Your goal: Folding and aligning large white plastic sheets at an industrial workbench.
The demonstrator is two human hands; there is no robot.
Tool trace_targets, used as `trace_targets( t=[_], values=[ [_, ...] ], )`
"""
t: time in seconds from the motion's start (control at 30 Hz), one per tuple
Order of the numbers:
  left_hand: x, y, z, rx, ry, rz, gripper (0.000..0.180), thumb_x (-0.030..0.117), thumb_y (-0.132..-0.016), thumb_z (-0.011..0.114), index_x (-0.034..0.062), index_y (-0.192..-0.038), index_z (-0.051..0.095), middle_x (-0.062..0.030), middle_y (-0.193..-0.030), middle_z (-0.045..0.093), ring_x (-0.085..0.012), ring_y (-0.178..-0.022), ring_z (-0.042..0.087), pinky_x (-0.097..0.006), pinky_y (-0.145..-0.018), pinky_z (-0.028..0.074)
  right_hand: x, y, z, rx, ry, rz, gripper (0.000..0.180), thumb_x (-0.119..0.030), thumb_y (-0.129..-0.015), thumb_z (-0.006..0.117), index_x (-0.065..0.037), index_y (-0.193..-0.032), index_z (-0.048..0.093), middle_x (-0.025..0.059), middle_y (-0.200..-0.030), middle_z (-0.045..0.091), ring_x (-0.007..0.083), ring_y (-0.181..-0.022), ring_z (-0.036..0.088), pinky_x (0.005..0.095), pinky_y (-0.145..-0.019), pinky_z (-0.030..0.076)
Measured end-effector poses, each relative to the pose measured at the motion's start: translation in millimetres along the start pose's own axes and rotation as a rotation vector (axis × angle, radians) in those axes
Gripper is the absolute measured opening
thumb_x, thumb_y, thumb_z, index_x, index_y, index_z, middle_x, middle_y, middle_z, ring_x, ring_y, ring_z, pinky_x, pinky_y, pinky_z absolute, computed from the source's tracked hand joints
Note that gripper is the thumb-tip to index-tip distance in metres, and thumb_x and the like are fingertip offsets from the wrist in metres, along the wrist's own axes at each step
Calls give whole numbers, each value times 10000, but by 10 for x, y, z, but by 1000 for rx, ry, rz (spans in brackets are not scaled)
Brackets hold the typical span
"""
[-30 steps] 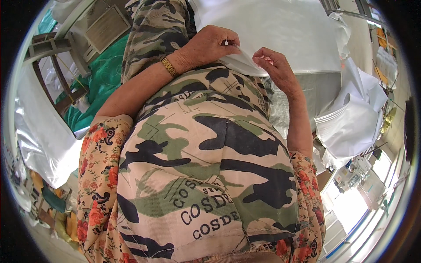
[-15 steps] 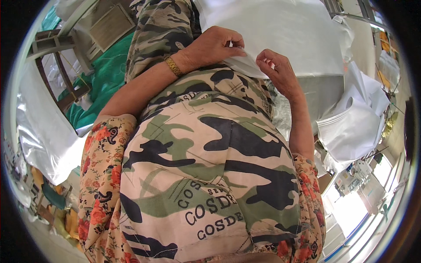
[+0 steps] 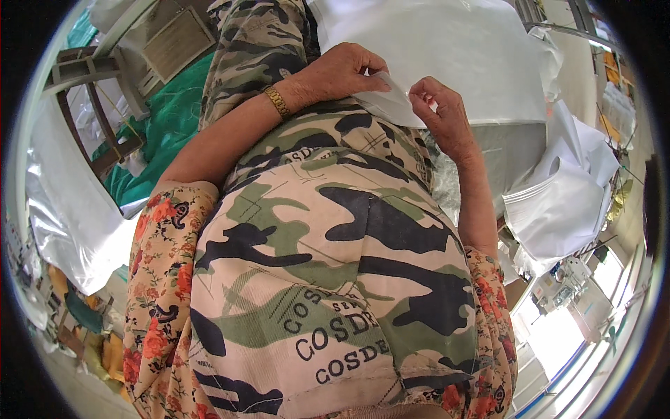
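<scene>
A large smooth white sheet (image 3: 467, 56), plastic-looking, spreads over the far side of my lap. My left hand (image 3: 342, 71) pinches its near left corner between thumb and forefinger, and a small flap stands up there. Just to the right, my right hand (image 3: 444, 115) is closed, with thumb and fingertips pressed together beside the raised flap. What lies between those fingertips is too small to make out. A gold watch (image 3: 277, 103) circles my left wrist, and a camouflage apron (image 3: 335, 237) covers my front.
Folded white sheets (image 3: 558, 195) are heaped at the right. Under the white sheet's near edge shows a grey surface (image 3: 513, 150). Green cloth (image 3: 171, 115) and a metal frame (image 3: 98, 84) are at the left, with glossy white sheeting (image 3: 66, 202) nearer me.
The flap at the sheet's corner now stands up more between my hands. Both hands have barely shifted.
</scene>
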State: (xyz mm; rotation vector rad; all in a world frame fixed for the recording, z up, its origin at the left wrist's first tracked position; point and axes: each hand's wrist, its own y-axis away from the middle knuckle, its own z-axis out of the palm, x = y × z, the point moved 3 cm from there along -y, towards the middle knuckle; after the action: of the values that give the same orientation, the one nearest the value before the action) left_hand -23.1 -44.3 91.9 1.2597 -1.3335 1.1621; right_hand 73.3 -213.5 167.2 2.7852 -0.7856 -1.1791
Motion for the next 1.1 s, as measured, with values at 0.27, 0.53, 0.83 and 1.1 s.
trace_targets(
  t=[0.27, 0.53, 0.83, 1.1],
  values=[
    [101, 29, 23, 52, -150, 46, 177, 174, -869, 680, 12, -940, 683, -30, -662, 561, -56, -640, 454, -259, -569, 415, -239, -80, 97, 76, 223, -92, 127, -169, -878, 588, -44, -894, 581, 98, -833, 607, 281, -744, 626, 386, -661, 498],
    [203, 20, 64, 136, -463, 245, 182, 228, -838, 654, 51, -873, 679, -122, -795, 654, -321, -746, 630, -397, -671, 495, -408, -47, 175, 126, 606, -95, 91, -139, -829, 602, -59, -853, 565, 115, -829, 597, 294, -760, 652, 410, -633, 534],
    [302, 56, 79, 73, -453, 348, 110, 113, -834, 665, 14, -855, 621, -136, -764, 600, -335, -693, 612, -395, -619, 490, -461, -29, 231, 107, 601, -86, 114, -111, -811, 597, -35, -886, 557, 131, -869, 607, 305, -803, 654, 415, -641, 538],
    [283, 46, 187, 86, -448, 389, 144, 164, -837, 644, 32, -783, 625, -128, -737, 602, -338, -698, 615, -397, -621, 489, -223, 100, 321, 291, 223, 57, 115, -137, -830, 597, -39, -841, 537, 149, -801, 586, 356, -744, 604, 435, -634, 474]
  ],
)
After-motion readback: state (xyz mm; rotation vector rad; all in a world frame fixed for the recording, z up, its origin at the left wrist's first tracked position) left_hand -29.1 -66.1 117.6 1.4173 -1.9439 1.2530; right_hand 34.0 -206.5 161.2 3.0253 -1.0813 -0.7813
